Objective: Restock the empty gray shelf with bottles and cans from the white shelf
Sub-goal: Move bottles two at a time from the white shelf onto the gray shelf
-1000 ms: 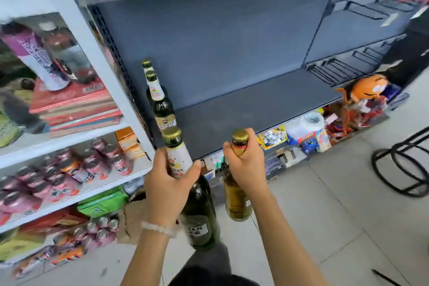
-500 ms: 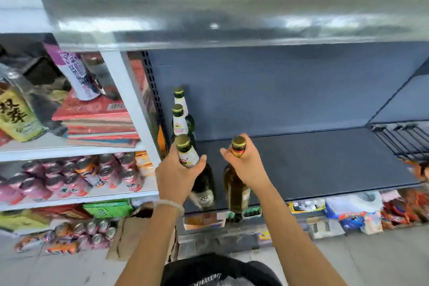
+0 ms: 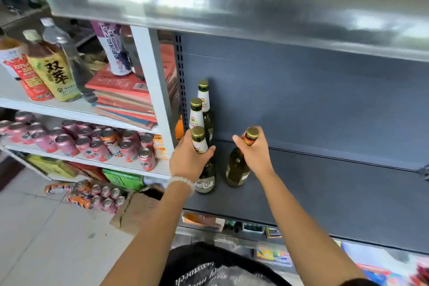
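Note:
My left hand (image 3: 189,159) grips the neck of a dark green beer bottle (image 3: 206,176) with a white neck label and gold cap; its base stands on the gray shelf (image 3: 325,193) near the front left. My right hand (image 3: 255,154) grips the neck of an amber bottle (image 3: 236,169) with a gold cap, which leans a little on the shelf just to the right. Two more green bottles (image 3: 200,109) stand behind, against the shelf's left back corner. The white shelf (image 3: 153,76) stands to the left.
The white shelf holds tall drink bottles (image 3: 53,69), stacked red boxes (image 3: 125,97) and several pink cans (image 3: 92,144). More cans (image 3: 102,197) and a torn cardboard box (image 3: 134,211) lie on the floor. A metal shelf (image 3: 232,2) overhangs the gray one. Small goods fill the bottom tier.
Both hands moved forward and carried the two bottles onto the gray shelf. The view has closed in on the shelf and tilted up.

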